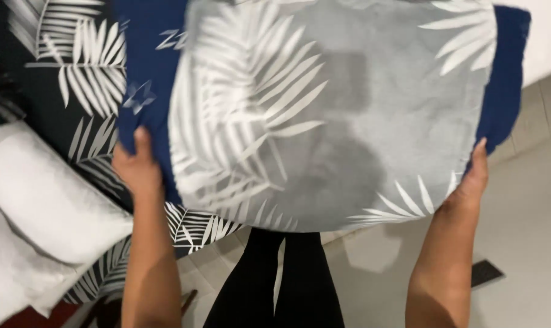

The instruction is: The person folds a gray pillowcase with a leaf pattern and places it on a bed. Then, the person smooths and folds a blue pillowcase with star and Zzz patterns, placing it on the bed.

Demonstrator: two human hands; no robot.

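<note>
1. We've got the pillow (330, 115) up in front of us, grey leaf-print cover over a dark blue edge, pinned between both hands and hanging above the floor (530, 231)
2. Our left hand (139, 167) clamps the left side: the thumb lies flat on the near face, while the other fingers wrap behind the blue edge, out of sight, so we cannot tell how they're spread
3. Our right hand (472, 179) presses the right side, fingers held together and pointing up along the cover's edge; the pillow sits inward of them, its bulk between the two palms
4. Risk, as we judge it: the grip is only at the sides, low down, so the heavy top could flop forward or slip out
5. The cover looks loose at the bottom, so we might end up holding cloth alone
6. A drop would land it on the floor, not on the bed (75, 73) beyond our left fingers, where a white pillow (44, 194) lies
</note>
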